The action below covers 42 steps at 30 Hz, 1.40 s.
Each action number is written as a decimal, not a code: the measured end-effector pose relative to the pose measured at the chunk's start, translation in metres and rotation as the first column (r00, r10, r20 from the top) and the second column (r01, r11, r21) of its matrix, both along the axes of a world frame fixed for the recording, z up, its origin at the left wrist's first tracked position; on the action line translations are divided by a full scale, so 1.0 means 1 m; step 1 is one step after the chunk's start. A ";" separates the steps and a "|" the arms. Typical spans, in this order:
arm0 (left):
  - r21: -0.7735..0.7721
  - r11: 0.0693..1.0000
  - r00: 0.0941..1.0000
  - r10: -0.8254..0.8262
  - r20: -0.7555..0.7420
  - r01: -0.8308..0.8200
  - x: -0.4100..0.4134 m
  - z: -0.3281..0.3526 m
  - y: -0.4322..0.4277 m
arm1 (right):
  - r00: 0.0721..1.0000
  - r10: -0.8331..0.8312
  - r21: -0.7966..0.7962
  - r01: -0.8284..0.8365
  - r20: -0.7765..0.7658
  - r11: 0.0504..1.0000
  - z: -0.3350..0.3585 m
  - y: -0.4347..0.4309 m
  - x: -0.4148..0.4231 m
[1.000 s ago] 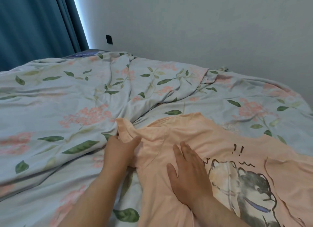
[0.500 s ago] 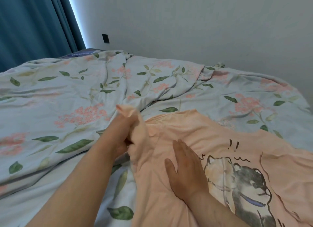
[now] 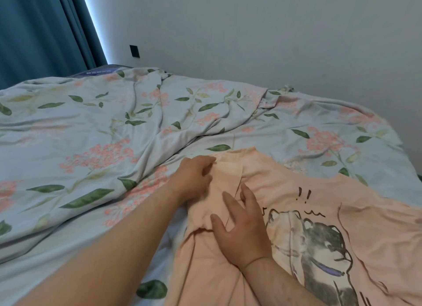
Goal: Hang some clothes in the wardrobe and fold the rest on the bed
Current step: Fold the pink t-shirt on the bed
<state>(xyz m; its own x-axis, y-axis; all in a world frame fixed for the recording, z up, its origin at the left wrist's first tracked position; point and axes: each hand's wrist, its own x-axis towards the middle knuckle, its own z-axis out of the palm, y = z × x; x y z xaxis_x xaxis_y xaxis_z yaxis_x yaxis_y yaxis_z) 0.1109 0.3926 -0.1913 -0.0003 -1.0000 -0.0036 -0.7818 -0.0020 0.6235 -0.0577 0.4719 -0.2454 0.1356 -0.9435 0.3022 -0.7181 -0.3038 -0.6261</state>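
Peach T-shirt (image 3: 285, 191) with cartoon dog print lies spread on the bed (image 3: 91, 127), over the floral duvet. Left hand (image 3: 194, 180) rests on the folded-in sleeve (image 3: 225, 182), fingers loosely curled against the fabric. Right hand (image 3: 244, 232) presses flat beside it, fingers straight and spread.

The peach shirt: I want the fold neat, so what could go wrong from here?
The rumpled floral duvet under the peach shirt may press creases into the fold. The sleeve flap that the left hand lays over looks bunched and could end up crooked. The right hand pins only one spot, so the shirt might slide.
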 end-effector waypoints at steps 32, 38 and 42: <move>-0.171 0.978 0.842 -0.009 0.540 0.120 -0.024 -0.048 -0.048 | 0.953 -0.280 0.164 0.261 0.113 0.951 0.078 -0.031 -0.206; -0.220 0.975 0.879 0.078 0.471 0.031 -0.029 -0.041 -0.044 | 0.872 -0.190 0.384 0.382 -0.450 0.841 0.055 -0.068 -0.296; -0.265 0.958 0.859 0.222 0.461 -0.106 -0.032 -0.035 -0.036 | 0.859 -0.130 0.437 0.376 -0.495 0.817 0.064 -0.085 -0.293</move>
